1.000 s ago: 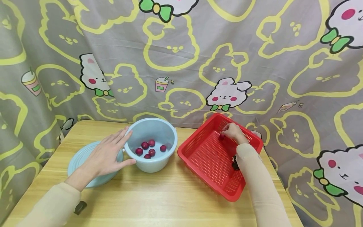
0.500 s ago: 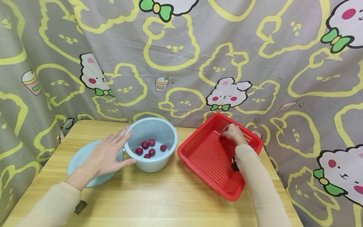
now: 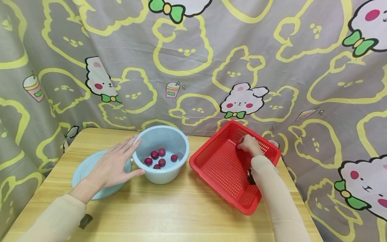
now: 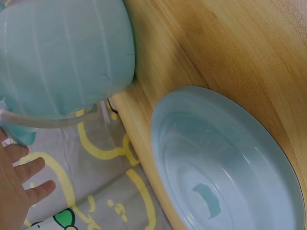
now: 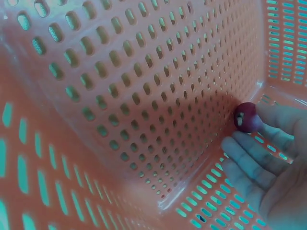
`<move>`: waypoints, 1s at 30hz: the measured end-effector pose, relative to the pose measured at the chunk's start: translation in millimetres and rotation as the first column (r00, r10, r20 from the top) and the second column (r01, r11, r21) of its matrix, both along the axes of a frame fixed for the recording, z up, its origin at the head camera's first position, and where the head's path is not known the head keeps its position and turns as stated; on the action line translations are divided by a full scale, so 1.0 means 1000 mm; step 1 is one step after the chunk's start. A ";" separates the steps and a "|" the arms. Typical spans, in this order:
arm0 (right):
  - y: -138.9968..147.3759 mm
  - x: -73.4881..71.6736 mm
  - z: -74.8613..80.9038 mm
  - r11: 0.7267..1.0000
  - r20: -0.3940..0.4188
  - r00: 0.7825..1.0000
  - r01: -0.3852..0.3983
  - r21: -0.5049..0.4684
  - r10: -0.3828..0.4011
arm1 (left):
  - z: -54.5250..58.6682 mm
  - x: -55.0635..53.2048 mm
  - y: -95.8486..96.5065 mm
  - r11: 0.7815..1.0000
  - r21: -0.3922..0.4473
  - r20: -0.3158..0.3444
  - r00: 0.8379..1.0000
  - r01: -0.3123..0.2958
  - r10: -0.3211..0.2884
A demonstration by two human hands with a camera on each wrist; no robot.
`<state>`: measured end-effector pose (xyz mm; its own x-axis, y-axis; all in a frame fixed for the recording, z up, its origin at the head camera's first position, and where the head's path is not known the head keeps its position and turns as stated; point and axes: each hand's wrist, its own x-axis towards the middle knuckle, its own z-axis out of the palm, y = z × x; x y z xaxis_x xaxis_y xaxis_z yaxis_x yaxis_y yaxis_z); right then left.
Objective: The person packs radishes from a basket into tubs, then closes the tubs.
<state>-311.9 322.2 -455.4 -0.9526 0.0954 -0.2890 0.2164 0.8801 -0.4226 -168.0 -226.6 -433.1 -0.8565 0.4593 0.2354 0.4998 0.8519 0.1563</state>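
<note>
My left hand has its fingers spread at the left rim of a light blue bucket; exact contact there is hard to tell. Several dark red plums lie on the bucket's bottom. Inside a red perforated basket, my right hand reaches down by the far corner. Seen from the right wrist, its thumb and fingers pinch one plum low in that corner. The hand hides this plum in the head view.
A round light blue lid lies on the wooden table, partly beneath the left forearm. The bucket's pale handle hangs at its side. A patterned curtain hangs behind the table's back edge.
My right hand has shifted slightly to the right inside the basket. The plum by its fingertips, seen from the head a second ago, is now hidden. The left hand stays put.
</note>
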 end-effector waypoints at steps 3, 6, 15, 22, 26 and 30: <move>-0.001 0.000 -0.001 1.000 -0.021 1.000 0.005 0.002 -0.005 | 0.000 0.000 0.000 1.000 0.001 -0.001 1.000 0.001 -0.001; -0.003 0.000 -0.002 1.000 -0.037 0.999 0.012 0.015 -0.011 | 0.000 0.000 0.000 1.000 0.001 -0.004 1.000 0.002 -0.002; -0.006 0.001 -0.006 0.998 -0.055 0.998 0.004 0.064 -0.001 | -0.001 0.000 0.000 1.000 0.000 -0.001 1.000 -0.002 0.002; -0.007 0.000 -0.007 0.998 -0.068 0.998 0.010 0.058 -0.006 | -0.002 -0.001 0.001 1.000 -0.001 0.006 1.000 -0.004 0.004; -0.010 -0.001 -0.004 0.999 -0.091 0.996 0.006 0.045 -0.002 | -0.002 -0.002 0.001 1.000 -0.003 0.002 1.000 -0.003 0.003; -0.014 -0.002 0.000 0.999 -0.098 0.995 0.000 0.041 0.004 | -0.002 -0.002 0.000 1.000 -0.003 0.007 1.000 -0.003 0.003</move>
